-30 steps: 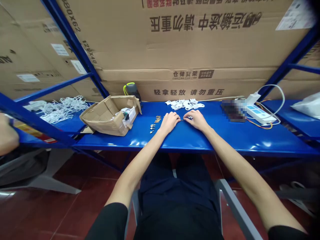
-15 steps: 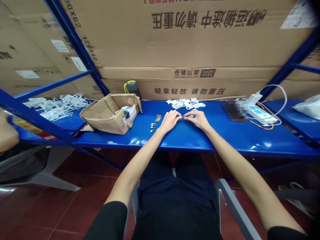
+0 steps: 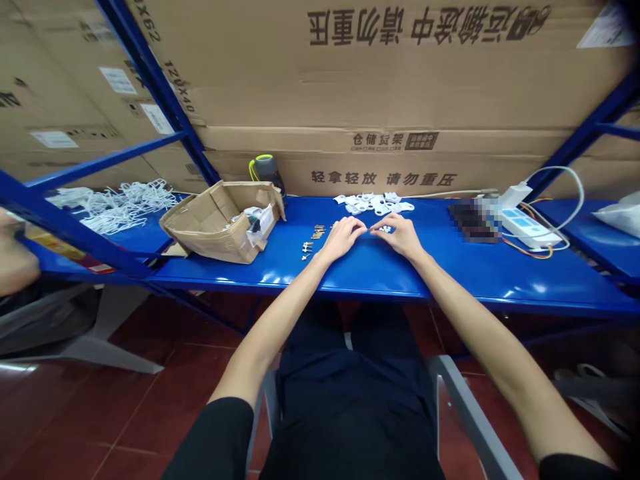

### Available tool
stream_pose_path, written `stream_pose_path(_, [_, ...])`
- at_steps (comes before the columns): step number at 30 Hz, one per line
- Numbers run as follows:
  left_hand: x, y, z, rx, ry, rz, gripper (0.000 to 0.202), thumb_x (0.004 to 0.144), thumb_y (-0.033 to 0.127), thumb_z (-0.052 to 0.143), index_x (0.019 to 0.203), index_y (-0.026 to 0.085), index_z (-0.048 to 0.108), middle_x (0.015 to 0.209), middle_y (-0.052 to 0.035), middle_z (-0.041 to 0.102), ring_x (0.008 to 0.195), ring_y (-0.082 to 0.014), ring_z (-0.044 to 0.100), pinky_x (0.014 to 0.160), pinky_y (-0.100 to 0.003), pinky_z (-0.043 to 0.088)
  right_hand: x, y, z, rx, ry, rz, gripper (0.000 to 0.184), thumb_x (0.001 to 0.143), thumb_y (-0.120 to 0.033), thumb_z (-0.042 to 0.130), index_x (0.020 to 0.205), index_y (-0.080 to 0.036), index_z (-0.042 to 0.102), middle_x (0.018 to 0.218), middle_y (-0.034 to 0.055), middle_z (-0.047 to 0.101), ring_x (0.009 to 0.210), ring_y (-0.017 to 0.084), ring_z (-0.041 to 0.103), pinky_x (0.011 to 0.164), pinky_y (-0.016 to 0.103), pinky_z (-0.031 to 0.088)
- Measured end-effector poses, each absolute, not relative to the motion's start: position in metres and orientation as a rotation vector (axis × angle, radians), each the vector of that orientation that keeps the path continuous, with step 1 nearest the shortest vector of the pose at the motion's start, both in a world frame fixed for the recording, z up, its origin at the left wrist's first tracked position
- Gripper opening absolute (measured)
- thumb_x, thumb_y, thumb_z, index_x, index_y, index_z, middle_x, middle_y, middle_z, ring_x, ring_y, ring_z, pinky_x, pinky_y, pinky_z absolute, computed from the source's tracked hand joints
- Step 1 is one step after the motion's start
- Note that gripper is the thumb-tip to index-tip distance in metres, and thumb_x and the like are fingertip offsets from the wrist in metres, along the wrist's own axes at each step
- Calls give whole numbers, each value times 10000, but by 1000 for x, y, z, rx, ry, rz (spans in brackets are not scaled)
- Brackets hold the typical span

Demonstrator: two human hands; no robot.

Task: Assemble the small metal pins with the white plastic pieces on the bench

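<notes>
My left hand [image 3: 343, 238] and my right hand [image 3: 401, 236] rest close together on the blue shelf top [image 3: 380, 267], fingertips nearly meeting. Both are curled in a pinch around something small and pale between them that I cannot make out. Just left of my left hand lie a few small brass metal parts [image 3: 311, 243]. Behind my hands sits a pile of white plastic pieces [image 3: 374, 203].
An open cardboard box [image 3: 223, 221] stands at the left, a dark bottle [image 3: 265, 172] behind it. White hangers [image 3: 120, 203] lie far left. A power strip with cables [image 3: 525, 225] sits right. Large cartons fill the back. Another person's arm [image 3: 15, 263] shows at the left edge.
Both hands have lifted slightly and drawn their fingertips together into a pinch; the view shifted a little.
</notes>
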State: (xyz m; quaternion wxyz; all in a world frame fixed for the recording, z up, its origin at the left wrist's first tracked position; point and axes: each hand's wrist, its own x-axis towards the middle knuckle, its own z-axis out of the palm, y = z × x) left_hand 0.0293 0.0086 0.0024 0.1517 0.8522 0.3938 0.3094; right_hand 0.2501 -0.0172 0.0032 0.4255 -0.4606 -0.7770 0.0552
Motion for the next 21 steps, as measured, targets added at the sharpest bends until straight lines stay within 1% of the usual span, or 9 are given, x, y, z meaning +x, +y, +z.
stream_pose_path(5, [30,13,-3,2422,1040,927,220,1105,324,530,1067,218,719,1159,-37,753,1107,-216,647,1016,-346,450,250,-19,3,-1113,-1946,84,216,976,-417,698,941,-264,846,969,69,799,946,272,720,955,437,574])
stream_pose_path(11, [30,10,0,2474,1084,865,227,1102,332,529,1082,220,726,1154,-47,753,1117,-230,638,1004,-360,454,254,-13,-1,-1140,-2024,19,213,986,-415,696,985,-282,863,966,74,784,940,268,712,942,427,564])
stream_pose_path(14, [30,8,1,2477,1070,857,233,1105,338,526,1081,221,726,1160,-48,746,1120,-230,633,1003,-362,448,253,-11,-3,-1129,-2059,22,210,983,-414,703,981,-281,865,945,69,788,920,262,712,931,422,561])
stream_pose_path(17, [30,7,2,2475,1046,870,235,1105,337,530,1073,214,728,1151,-49,742,1100,-225,634,991,-357,447,251,-12,-3,-1134,-2066,57,236,1000,-429,680,983,-279,861,976,64,812,950,267,715,940,417,558])
stream_pose_path(21, [30,5,5,2467,1066,913,229,1105,333,532,1066,211,722,1146,-48,745,1094,-220,637,995,-348,447,250,-14,1,-1131,-2012,112,270,994,-476,684,1094,-281,842,1021,54,834,1022,288,721,970,437,562])
